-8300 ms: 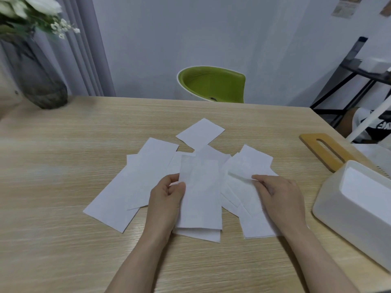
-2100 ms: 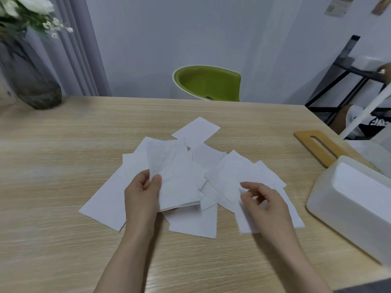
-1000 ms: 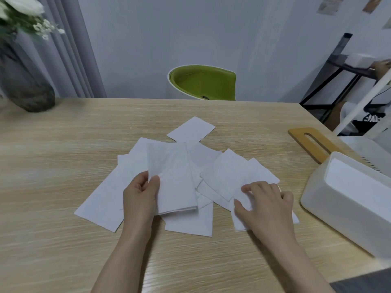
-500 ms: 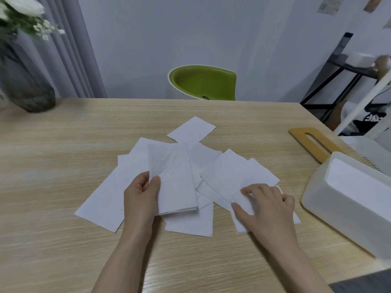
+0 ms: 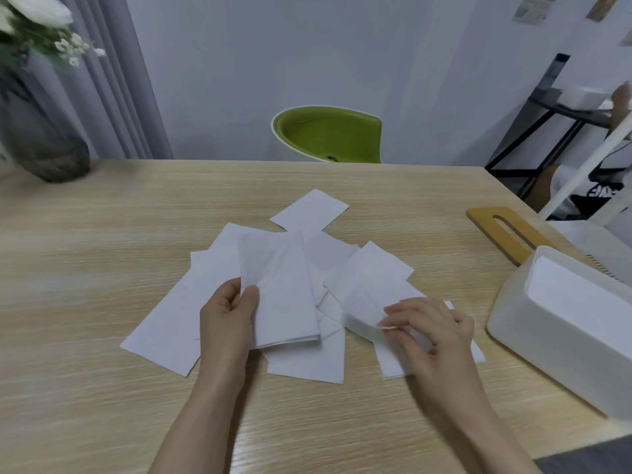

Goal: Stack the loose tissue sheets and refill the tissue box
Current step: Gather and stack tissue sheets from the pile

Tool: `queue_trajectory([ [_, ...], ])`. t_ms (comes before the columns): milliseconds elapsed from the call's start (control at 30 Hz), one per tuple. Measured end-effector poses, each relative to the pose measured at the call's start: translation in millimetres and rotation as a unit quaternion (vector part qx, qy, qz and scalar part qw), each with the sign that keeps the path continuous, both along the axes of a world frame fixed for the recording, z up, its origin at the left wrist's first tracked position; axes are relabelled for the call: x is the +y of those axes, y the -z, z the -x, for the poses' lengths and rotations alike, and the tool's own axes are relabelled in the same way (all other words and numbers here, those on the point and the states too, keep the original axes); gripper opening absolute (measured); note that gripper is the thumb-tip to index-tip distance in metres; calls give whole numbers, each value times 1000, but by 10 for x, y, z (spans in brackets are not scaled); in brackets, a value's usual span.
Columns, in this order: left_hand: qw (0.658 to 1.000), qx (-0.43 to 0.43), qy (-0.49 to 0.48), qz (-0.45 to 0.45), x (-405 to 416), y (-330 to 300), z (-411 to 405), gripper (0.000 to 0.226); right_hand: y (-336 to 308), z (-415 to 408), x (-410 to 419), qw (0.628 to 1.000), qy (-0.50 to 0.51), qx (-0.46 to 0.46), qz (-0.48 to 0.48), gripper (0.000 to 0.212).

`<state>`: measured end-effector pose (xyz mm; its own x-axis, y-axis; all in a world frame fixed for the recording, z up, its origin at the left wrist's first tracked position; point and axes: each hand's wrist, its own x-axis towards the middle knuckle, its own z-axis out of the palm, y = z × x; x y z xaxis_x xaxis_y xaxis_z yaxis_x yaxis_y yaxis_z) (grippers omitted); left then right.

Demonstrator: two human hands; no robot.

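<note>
The left hand (image 5: 227,323) grips a stack (image 5: 280,295); the right hand (image 5: 431,331) pinches a sheet (image 5: 362,311) among tissues (image 5: 164,323) on the wooden table (image 5: 85,248), left of the box (image 5: 564,326). Green chair (image 5: 328,135) behind.

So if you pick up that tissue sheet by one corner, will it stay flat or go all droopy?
Probably droopy. The sheet the right hand pinches already curls up off the table. It looks thin and very light, so it might tear if tugged. The small stack in the left hand seems a bit firmer.
</note>
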<state>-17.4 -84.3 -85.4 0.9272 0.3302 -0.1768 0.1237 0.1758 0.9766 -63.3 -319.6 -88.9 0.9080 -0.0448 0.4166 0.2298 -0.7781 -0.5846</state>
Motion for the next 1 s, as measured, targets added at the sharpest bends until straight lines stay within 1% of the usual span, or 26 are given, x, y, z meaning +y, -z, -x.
queue_trajectory([
  [133, 1000, 1, 1, 2, 1, 9, 0, 16, -33, 93, -115, 993, -109, -19, 41, 15],
  [233, 1000, 0, 4, 1, 3, 5, 4, 16, -64, 161, -294, 991, -119, 4, 55, 19],
  [267, 1000, 0, 7, 2, -1, 1, 8, 16, -60, 181, -363, 992, -113, 11, 63, 22],
  [367, 1000, -3, 16, 0, -13, -7, 18, 16, -44, 228, -522, 993, -83, 38, 79, 41],
  [400, 1000, -5, 21, 0, -17, -10, 24, 16, -53, 243, -536, 994, -71, 49, 69, 40],
  [467, 999, -7, 32, -1, -34, -16, 35, 15, -95, 253, -502, 997, -35, 67, 15, 34],
  [533, 999, -6, 38, -1, -48, -23, 44, 15, -142, 229, -413, 995, 27, 85, -50, 27],
  [567, 999, -6, 41, -1, -56, -26, 46, 15, -154, 205, -363, 991, 66, 98, -59, 25],
  [633, 999, -3, 47, 2, -69, -29, 52, 15, -157, 143, -273, 978, 139, 155, -11, 29],
  [700, 999, 0, 52, 5, -79, -33, 58, 15, -166, 90, -182, 957, 175, 229, 38, 41],
  [767, 998, 3, 58, 13, -82, -33, 60, 15, -181, 38, -115, 945, 183, 268, 33, 45],
  [833, 997, 7, 71, 25, -90, -41, 63, 14, -198, -5, -80, 942, 188, 279, 5, 39],
  [933, 995, 13, 92, 38, -107, -52, 68, 15, -222, -28, -46, 947, 180, 266, -11, 27],
  [1000, 993, 16, 105, 48, -116, -56, 73, 17, -221, -23, -46, 951, 177, 253, -16, 23],
])
